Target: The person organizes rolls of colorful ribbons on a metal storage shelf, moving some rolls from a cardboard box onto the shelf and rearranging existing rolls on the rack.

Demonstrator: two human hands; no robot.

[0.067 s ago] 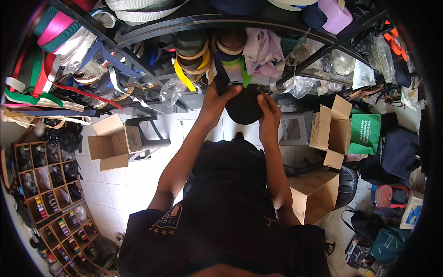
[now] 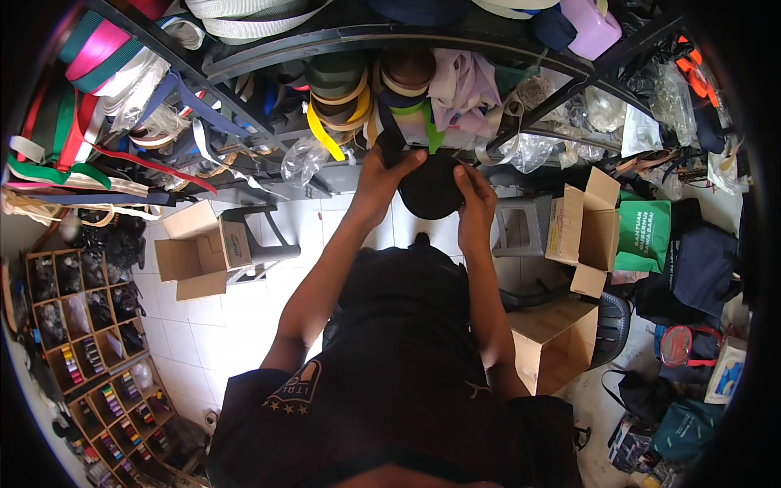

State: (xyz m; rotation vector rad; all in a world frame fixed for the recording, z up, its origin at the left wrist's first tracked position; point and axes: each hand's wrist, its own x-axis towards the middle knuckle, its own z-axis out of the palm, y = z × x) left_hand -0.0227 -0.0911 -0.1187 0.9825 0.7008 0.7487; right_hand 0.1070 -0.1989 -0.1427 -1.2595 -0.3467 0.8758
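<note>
Both hands are raised to the front edge of the metal shelf rack (image 2: 342, 37), at about its middle. The left hand (image 2: 382, 175) is clenched around the upper left side of a black roll of webbing (image 2: 429, 189), thumb and fingers wrapped over its rim; a dark strap end rises from under this hand toward the shelf. The right hand (image 2: 476, 191) grasps the right side of the same roll, fingers curled over its edge. The roll is held in the air just below the shelf edge, directly under a stack of olive, brown and yellow tape rolls (image 2: 346, 93), not resting on any surface. Judgement on progress: the roll is off the shelf and fully in hand, so any picking-up is done; it is neither set down nor put into anything. The open cardboard box (image 2: 199, 248) on the floor to the left and the open cardboard box (image 2: 582, 232) to the right show no sign of it. Hard to make out: whether the dark strap end belongs to the roll or hangs from the shelf; the roll's front face, black on black; the fingertips behind it. The person's dark shirt (image 2: 390, 382) hides the floor directly beneath, and the shelf's upper tiers are cut off by the picture edge.
</note>
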